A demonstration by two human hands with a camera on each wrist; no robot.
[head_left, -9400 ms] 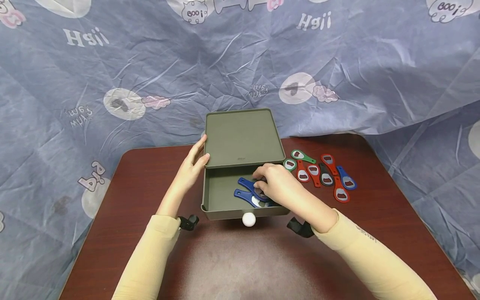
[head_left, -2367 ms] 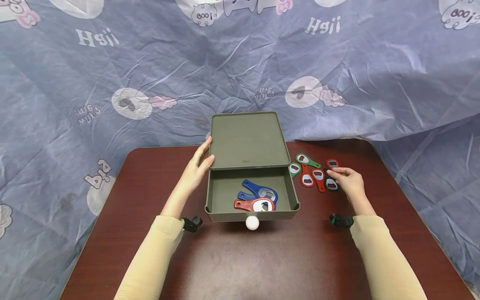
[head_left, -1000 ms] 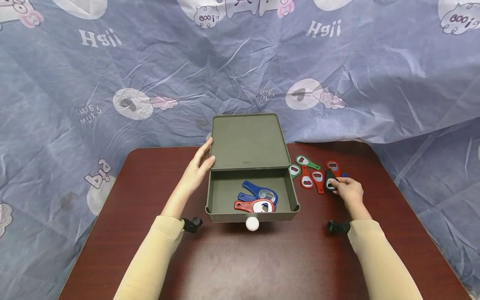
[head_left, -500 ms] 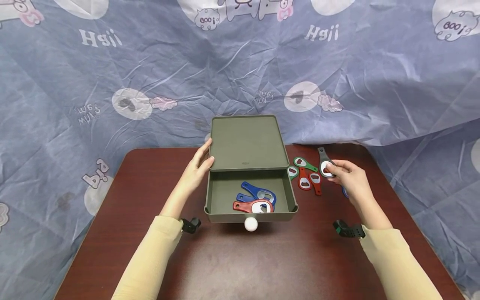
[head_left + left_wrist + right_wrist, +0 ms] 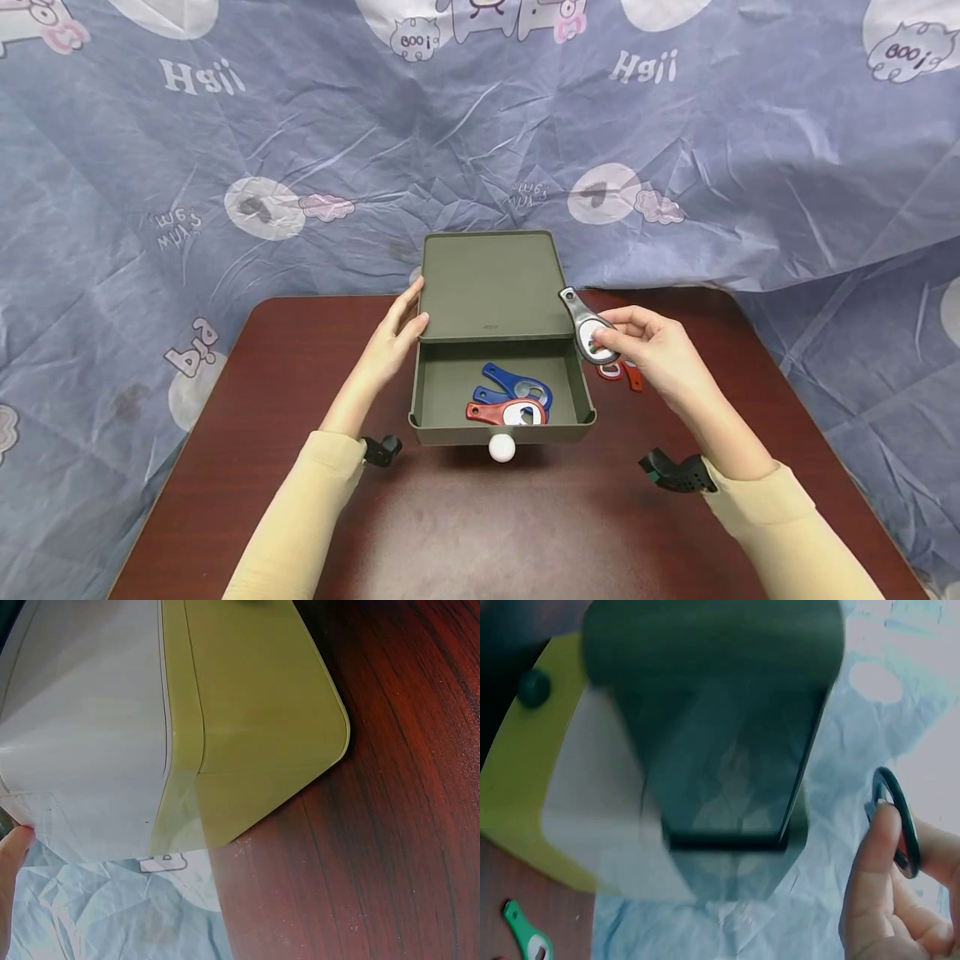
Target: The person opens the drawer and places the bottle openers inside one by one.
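Pinching, with the right hand (image 5: 654,343), a dark bottle opener (image 5: 578,312) by its round head, with handle slanting toward the box (image 5: 487,283), overlapping the right edge of the drawer (image 5: 450,435) in the head view; resting the spread left hand (image 5: 387,335) against the box's side.

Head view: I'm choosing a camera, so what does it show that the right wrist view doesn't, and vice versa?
Only head view: the left hand; two blue openers and a red opener in the drawer. Only right wrist view: the whole handle of a green opener; the dark opener edge-on. Both: the box; the right hand pinching that opener.
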